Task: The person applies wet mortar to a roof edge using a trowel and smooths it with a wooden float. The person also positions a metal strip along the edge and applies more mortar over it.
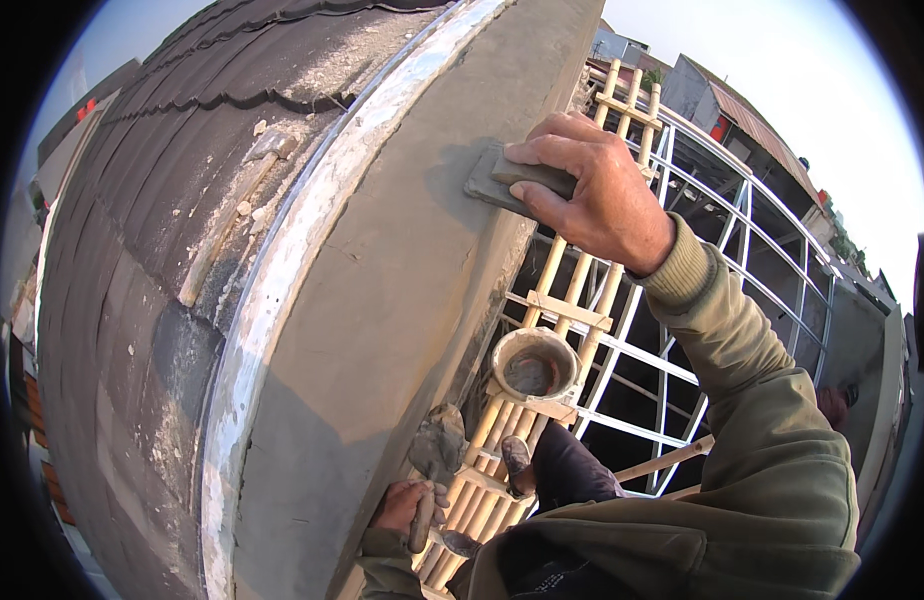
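My right hand, arm stretched forward, grips a grey, cement-coated plastering float. Its flat face rests on the smooth grey plaster of the wall top, near the outer edge, where a darker damp patch surrounds it. Lower down, my left hand is wrapped around the handle of a trowel beside the wall's outer side. Mortar covers the trowel's blade. A round bucket with some grey mortar inside stands on the bamboo scaffold, to the right of the wall.
A white-streaked strip borders the plaster, and dark roof tiles slope away to the left. One shoe of mine stands on the bamboo poles. White metal roof framing spans a dark drop on the right.
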`<state>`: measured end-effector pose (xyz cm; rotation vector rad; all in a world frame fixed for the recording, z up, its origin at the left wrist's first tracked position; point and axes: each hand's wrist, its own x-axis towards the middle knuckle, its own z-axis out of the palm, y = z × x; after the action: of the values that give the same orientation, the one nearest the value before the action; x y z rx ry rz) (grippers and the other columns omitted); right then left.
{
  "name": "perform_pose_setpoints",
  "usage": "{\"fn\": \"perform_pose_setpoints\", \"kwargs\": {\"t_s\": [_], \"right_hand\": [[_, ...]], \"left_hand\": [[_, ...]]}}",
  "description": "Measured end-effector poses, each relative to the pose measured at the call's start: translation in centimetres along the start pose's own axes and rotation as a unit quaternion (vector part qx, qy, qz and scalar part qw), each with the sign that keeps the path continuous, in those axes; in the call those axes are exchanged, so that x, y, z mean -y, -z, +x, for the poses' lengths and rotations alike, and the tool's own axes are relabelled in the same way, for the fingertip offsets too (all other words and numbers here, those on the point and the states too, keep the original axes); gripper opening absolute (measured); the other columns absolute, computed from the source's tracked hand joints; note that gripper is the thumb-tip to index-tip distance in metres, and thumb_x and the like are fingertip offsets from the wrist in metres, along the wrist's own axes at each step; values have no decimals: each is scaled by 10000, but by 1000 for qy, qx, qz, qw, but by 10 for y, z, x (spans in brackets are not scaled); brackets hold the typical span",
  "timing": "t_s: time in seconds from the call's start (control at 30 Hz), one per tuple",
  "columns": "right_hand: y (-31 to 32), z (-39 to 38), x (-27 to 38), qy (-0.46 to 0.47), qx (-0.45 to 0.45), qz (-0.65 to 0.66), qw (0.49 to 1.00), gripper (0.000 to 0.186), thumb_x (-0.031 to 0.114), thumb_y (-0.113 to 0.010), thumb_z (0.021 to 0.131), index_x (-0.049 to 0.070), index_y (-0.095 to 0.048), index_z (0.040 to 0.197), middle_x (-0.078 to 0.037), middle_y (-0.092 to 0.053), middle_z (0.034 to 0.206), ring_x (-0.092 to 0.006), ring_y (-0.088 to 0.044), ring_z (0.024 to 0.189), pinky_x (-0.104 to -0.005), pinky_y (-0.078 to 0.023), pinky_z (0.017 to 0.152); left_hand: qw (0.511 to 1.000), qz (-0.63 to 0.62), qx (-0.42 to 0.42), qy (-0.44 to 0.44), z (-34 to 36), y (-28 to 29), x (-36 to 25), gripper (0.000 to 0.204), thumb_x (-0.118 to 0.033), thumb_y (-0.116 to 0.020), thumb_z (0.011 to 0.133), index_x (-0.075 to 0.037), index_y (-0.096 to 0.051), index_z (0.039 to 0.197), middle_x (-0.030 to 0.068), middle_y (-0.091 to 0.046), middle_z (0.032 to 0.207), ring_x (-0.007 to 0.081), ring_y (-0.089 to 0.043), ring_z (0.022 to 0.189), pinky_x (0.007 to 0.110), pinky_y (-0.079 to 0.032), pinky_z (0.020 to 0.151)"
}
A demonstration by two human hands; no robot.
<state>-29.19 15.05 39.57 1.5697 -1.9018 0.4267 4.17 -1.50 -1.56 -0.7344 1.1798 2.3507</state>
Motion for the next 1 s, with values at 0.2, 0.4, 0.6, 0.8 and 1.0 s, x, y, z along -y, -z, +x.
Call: {"fn": "perform_pose_setpoints", "kwargs": {"t_s": [0.2,0.4,0.6,0.8,1.0], "right_hand": [[9,48,-42,-46,-3,-113,993,315,191,-772,932,-16,-788,1169,-163,-750,1027,-271,-750,968,-388,-617,867],[-5,11,38,16,-8,4,1000,260,140,-764,892,-24,-785,1092,-170,-725,968,-345,-715,908,-447,-587,852],[4,33,21,-58,-1,-38,998,274,152,-774,873,-29,-778,1079,-178,-688,963,-352,-674,898,-463,-565,840],[-10,-16,94,-3,8,-23,1000,359,71,-837,829,-18,-773,1171,-148,-694,1001,-251,-659,896,-391,-564,761],[-11,60,-61,-88,-31,-139,986,285,177,-758,895,-40,-785,1077,-216,-725,989,-398,-700,966,-482,-560,910]], "left_hand": [[998,-40,48,14,23,-7,-5,344,-192,-497,1074,111,-641,1149,205,-705,926,276,-676,677,424,-591,668],[1000,13,5,-5,8,-2,3,358,-195,-481,1082,117,-642,1152,217,-718,951,270,-686,684,420,-591,666],[999,-4,48,-5,21,-8,-6,369,-188,-473,1090,130,-639,1177,220,-722,958,275,-696,689,411,-593,661],[999,31,25,2,15,-2,3,371,-187,-474,1092,127,-640,1201,208,-731,958,263,-714,702,414,-604,642],[999,39,32,1,4,-19,-16,366,-194,-491,1088,113,-648,1211,205,-751,988,246,-730,716,406,-634,673]]}}
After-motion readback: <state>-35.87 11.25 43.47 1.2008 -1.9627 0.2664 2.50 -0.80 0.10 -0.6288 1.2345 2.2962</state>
